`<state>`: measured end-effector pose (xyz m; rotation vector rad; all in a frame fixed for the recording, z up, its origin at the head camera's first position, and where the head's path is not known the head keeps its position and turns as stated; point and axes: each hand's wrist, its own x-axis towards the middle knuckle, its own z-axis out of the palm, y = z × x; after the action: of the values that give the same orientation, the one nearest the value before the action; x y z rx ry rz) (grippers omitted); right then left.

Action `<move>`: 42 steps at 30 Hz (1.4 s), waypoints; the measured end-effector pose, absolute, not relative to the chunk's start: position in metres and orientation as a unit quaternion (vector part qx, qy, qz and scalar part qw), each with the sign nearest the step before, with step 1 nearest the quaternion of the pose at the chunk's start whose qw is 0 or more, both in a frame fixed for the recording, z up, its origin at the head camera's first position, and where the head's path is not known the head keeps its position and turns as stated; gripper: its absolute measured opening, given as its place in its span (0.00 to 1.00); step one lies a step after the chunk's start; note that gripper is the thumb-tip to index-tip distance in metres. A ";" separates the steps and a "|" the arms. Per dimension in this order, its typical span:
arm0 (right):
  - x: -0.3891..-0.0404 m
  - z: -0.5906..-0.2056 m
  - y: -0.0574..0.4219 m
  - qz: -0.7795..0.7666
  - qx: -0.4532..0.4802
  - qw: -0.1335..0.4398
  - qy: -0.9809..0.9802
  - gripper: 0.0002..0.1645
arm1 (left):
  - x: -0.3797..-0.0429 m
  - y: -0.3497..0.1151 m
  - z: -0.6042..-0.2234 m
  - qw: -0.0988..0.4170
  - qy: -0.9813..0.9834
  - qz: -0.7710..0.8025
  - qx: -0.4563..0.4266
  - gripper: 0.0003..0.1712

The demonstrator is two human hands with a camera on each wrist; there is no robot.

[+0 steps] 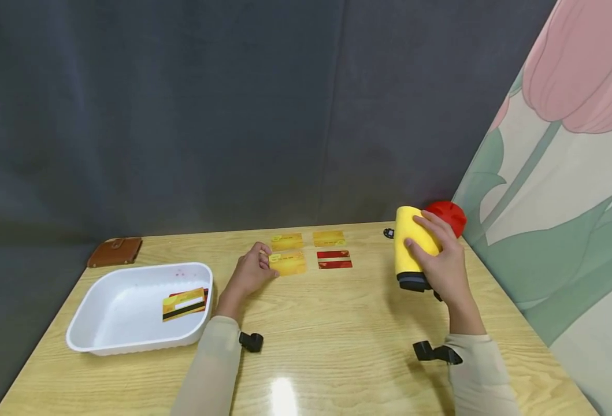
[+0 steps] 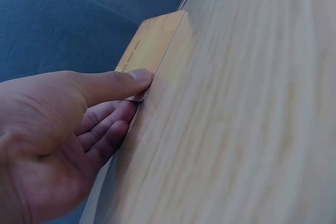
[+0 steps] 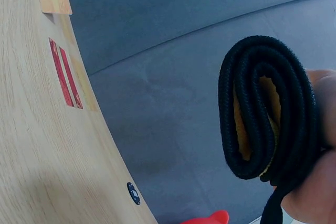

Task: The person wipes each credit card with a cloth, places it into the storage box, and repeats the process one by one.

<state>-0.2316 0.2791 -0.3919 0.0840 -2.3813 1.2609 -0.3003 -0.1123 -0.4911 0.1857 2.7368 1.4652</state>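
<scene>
My left hand (image 1: pixel 251 270) is at the middle of the table and pinches one end of a gold card (image 1: pixel 290 263). In the left wrist view, the thumb lies on top of the card (image 2: pixel 155 38) with the fingers curled below. Two more gold cards (image 1: pixel 286 241) (image 1: pixel 329 238) lie behind it, and a red striped card (image 1: pixel 334 259) lies to its right. My right hand (image 1: pixel 447 266) grips a rolled yellow cloth (image 1: pixel 408 240) above the table's right side. Its coiled black edge (image 3: pixel 231 108) faces the right wrist camera, and a black strap hangs below.
A white tray (image 1: pixel 113 341) at the left holds gold and red cards (image 1: pixel 185 304). Behind it lies a brown leather wallet (image 1: pixel 115 252). A black-and-white chip (image 1: pixel 388 233) and a red rounded object (image 1: pixel 450 215) are at the back right. A dark curtain (image 1: pixel 233 115) hangs behind the table.
</scene>
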 end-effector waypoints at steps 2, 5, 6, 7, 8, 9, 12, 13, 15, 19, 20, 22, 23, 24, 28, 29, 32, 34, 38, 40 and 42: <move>-0.231 -0.392 0.279 0.456 0.028 0.221 -0.861 0.31 | -0.299 -0.114 -0.490 0.014 0.877 0.477 0.060 0.25; -0.232 -0.391 0.279 0.456 0.030 0.227 -0.860 0.31 | -0.295 -0.116 -0.489 0.012 0.869 0.490 0.062 0.23; -0.232 -0.390 0.279 0.457 0.030 0.228 -0.859 0.31 | -0.293 -0.117 -0.489 0.010 0.866 0.495 0.062 0.22; -0.233 -0.390 0.279 0.459 0.031 0.229 -0.858 0.31 | -0.291 -0.117 -0.488 0.006 0.864 0.500 0.061 0.22; -0.233 -0.390 0.279 0.461 0.032 0.228 -0.857 0.31 | -0.288 -0.118 -0.486 0.001 0.858 0.509 0.060 0.22; -0.233 -0.390 0.279 0.462 0.035 0.227 -0.857 0.31 | -0.285 -0.118 -0.485 -0.004 0.852 0.519 0.060 0.22; -0.232 -0.391 0.278 0.464 0.040 0.222 -0.857 0.31 | -0.274 -0.116 -0.477 -0.016 0.829 0.556 0.055 0.23; -0.232 -0.391 0.277 0.464 0.043 0.222 -0.856 0.31 | -0.270 -0.115 -0.474 -0.019 0.818 0.572 0.056 0.23; -0.232 -0.391 0.276 0.465 0.049 0.223 -0.855 0.31 | -0.261 -0.113 -0.468 -0.019 0.797 0.601 0.058 0.22; -0.232 -0.391 0.273 0.474 0.062 0.224 -0.849 0.31 | -0.247 -0.107 -0.456 -0.018 0.763 0.644 0.054 0.16; -0.232 -0.390 0.271 0.477 0.064 0.222 -0.848 0.31 | -0.243 -0.107 -0.453 -0.021 0.762 0.645 0.049 0.15; -0.231 -0.391 0.269 0.480 0.071 0.222 -0.846 0.31 | -0.237 -0.105 -0.447 -0.029 0.763 0.645 0.040 0.13; -0.231 -0.391 0.267 0.482 0.075 0.220 -0.845 0.31 | -0.233 -0.105 -0.445 -0.035 0.767 0.640 0.036 0.13; -0.230 -0.390 0.265 0.483 0.080 0.219 -0.844 0.30 | -0.230 -0.105 -0.443 -0.039 0.772 0.634 0.033 0.13; -0.228 -0.390 0.254 0.483 0.104 0.215 -0.842 0.30 | -0.220 -0.106 -0.437 -0.050 0.785 0.617 0.033 0.13; -0.228 -0.390 0.251 0.483 0.109 0.213 -0.842 0.30 | -0.219 -0.106 -0.437 -0.051 0.785 0.616 0.037 0.14; -0.227 -0.393 0.242 0.477 0.124 0.208 -0.845 0.29 | -0.217 -0.107 -0.439 -0.054 0.782 0.618 0.051 0.18; -0.228 -0.395 0.236 0.474 0.134 0.203 -0.846 0.29 | -0.217 -0.107 -0.441 -0.056 0.779 0.622 0.060 0.20; -0.228 -0.400 0.223 0.474 0.158 0.195 -0.844 0.29 | -0.218 -0.106 -0.444 -0.060 0.769 0.632 0.076 0.22; -0.228 -0.402 0.216 0.475 0.169 0.192 -0.842 0.28 | -0.218 -0.105 -0.445 -0.062 0.763 0.638 0.078 0.22; -0.227 -0.405 0.210 0.476 0.181 0.189 -0.840 0.28 | -0.218 -0.104 -0.444 -0.062 0.760 0.643 0.078 0.22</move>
<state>-0.2269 0.2101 -0.4047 0.5076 -2.3610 1.3371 -0.2178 -0.1043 -0.4444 0.2559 2.4859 2.1036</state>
